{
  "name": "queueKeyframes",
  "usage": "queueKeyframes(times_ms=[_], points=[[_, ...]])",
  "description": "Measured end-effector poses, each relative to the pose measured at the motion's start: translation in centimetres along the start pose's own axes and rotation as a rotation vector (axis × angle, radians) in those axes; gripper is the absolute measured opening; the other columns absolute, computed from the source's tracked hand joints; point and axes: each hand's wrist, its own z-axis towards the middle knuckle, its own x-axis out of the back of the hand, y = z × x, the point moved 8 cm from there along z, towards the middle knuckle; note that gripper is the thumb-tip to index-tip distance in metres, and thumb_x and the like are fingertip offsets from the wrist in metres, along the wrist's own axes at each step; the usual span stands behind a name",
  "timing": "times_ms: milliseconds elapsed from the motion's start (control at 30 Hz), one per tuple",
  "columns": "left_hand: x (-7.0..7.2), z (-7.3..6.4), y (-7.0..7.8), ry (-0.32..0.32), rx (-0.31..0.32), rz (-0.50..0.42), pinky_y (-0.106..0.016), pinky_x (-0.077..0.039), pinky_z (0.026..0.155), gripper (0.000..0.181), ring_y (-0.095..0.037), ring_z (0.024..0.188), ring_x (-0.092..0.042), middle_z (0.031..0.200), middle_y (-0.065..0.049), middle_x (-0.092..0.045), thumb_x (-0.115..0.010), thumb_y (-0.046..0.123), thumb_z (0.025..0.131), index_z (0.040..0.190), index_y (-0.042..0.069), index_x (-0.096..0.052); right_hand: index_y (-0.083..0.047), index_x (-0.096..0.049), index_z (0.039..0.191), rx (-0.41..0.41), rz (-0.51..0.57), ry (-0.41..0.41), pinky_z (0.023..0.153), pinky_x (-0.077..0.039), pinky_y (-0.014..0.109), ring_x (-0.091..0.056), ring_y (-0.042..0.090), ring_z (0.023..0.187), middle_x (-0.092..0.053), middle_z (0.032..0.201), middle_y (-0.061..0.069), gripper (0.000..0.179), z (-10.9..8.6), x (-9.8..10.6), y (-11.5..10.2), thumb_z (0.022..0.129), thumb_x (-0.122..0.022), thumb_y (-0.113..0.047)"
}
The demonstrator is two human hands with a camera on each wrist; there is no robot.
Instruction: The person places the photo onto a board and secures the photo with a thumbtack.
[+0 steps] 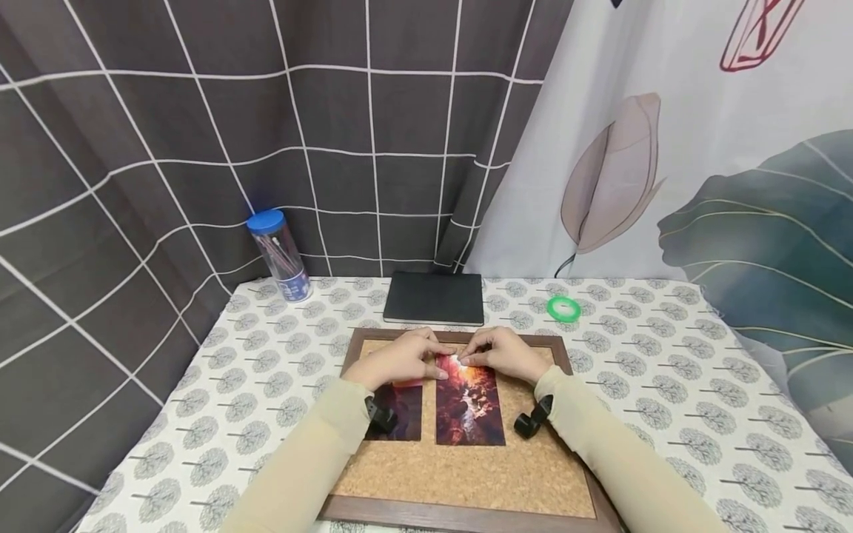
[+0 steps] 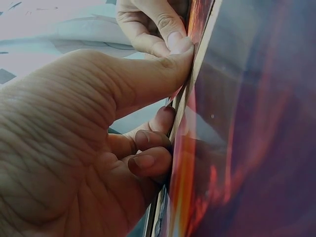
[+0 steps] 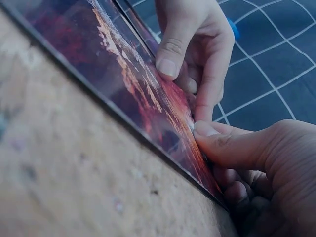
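A glossy picture in dark red, orange and purple lies on the framed cork board. My left hand is at its upper left. There the left thumb presses on the picture, and the index finger reaches along the top edge. At the middle of that edge my right hand pinches a small pale thing between thumb and index finger. The fingertips mostly hide it, so its kind cannot be told. Both hands' fingertips nearly meet. To the left, partly under the left wrist, a second dark picture lies on the cork.
Behind the board lies a black flat rectangular thing. A clear tube with a blue lid stands at the back left. Toward the back right lies a green tape roll. A tree-patterned cloth covers the table; curtains hang behind.
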Motion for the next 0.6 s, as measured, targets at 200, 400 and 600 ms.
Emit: queueKeyframes(times_ms=[200,400,600], points=[[0.15,0.08,-0.01,0.002,0.001,0.004,-0.025,-0.043,0.073,0.05,-0.01,0.08,-0.047,0.094,0.004,-0.054,-0.08,0.034,0.087,0.131,0.014,-0.068,-0.023,-0.082,0.09,-0.019,0.007,0.015,0.08,-0.048,0.029,-0.064,0.01,0.088,-0.072,0.089,-0.012,0.007,0.05,0.15,0.02,0.086,-0.081,-0.018],[0.07,-0.02,0.08,0.003,-0.001,-0.002,-0.025,-0.044,0.075,0.049,-0.009,0.082,-0.049,0.095,0.005,-0.055,-0.079,0.035,0.087,0.131,0.015,-0.068,-0.024,-0.081,0.095,-0.064,0.009,0.023,0.076,-0.048,0.029,-0.063,0.011,0.086,-0.073,0.094,-0.01,0.01,-0.14,0.23,0.25,0.087,-0.079,-0.019],[-0.06,0.08,-0.06,-0.001,0.011,0.006,-0.026,-0.044,0.077,0.05,-0.01,0.083,-0.049,0.096,0.005,-0.055,-0.079,0.035,0.087,0.132,0.016,-0.068,-0.021,-0.076,0.099,-0.114,0.03,0.025,0.071,-0.049,0.029,-0.061,0.014,0.078,-0.069,0.087,-0.005,0.01,-0.25,0.21,0.68,0.089,-0.077,-0.022]])
